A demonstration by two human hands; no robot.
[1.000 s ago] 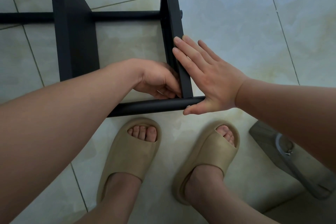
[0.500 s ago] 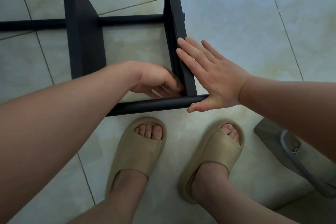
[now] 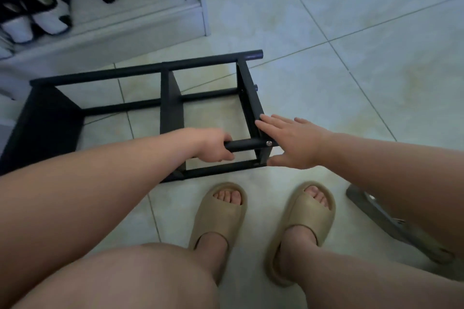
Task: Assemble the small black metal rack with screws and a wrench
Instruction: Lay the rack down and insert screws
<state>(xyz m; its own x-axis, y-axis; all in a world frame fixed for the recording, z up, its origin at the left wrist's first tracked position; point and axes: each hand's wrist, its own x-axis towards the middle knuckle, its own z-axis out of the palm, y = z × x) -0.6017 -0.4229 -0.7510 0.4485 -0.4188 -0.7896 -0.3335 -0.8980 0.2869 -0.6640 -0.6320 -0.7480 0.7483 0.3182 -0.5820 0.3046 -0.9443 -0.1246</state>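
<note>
The black metal rack (image 3: 173, 98) stands on the tiled floor in front of my feet, with long round bars joined by flat upright plates. My left hand (image 3: 216, 147) is closed around the near upper round bar (image 3: 247, 145), just left of a silver screw head (image 3: 268, 143) at the right end plate (image 3: 249, 98). My right hand (image 3: 291, 142) rests flat with spread fingers against the outer face of that end plate, holding nothing. No wrench is in view.
A white shoe shelf (image 3: 105, 25) with black and white shoes stands behind the rack at the upper left. A grey metal stand leg (image 3: 391, 223) lies on the floor at the right. My feet in tan slides (image 3: 221, 213) are just in front of the rack.
The view has pulled back and up, so the whole rack and the shelf show. My left hand moved from the inner corner by the end plate to a grip on the upper bar.
</note>
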